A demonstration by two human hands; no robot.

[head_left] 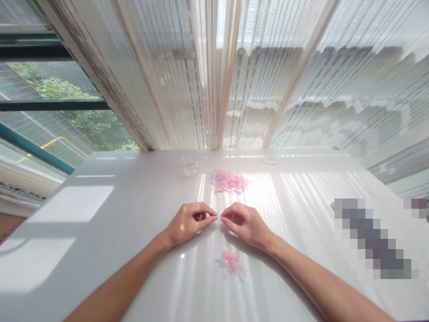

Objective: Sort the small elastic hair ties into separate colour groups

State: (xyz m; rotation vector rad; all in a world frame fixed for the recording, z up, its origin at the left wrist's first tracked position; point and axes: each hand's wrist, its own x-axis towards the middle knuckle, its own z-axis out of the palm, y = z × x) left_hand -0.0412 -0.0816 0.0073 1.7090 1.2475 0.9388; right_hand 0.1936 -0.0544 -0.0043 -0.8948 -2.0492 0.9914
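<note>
My left hand [193,222] and my right hand [246,224] meet almost fingertip to fingertip over the middle of the white table. Each is closed in a pinch, thumb against forefinger. Whatever lies between the fingertips is too small to make out. Beyond the hands is a larger pile of thin pink and pastel looped pieces [229,181], which look like paper clips. On the near side, closer to me, lies a smaller heap of similar pink pieces [231,264]. Neither hand touches either pile.
A clear round container [191,166] stands at the back of the white table [134,268], left of the larger pile. A clear round lid or dish [270,158] lies at the back right. A pixelated dark object [375,241] is on the right. Sheer curtains [181,80] hang behind.
</note>
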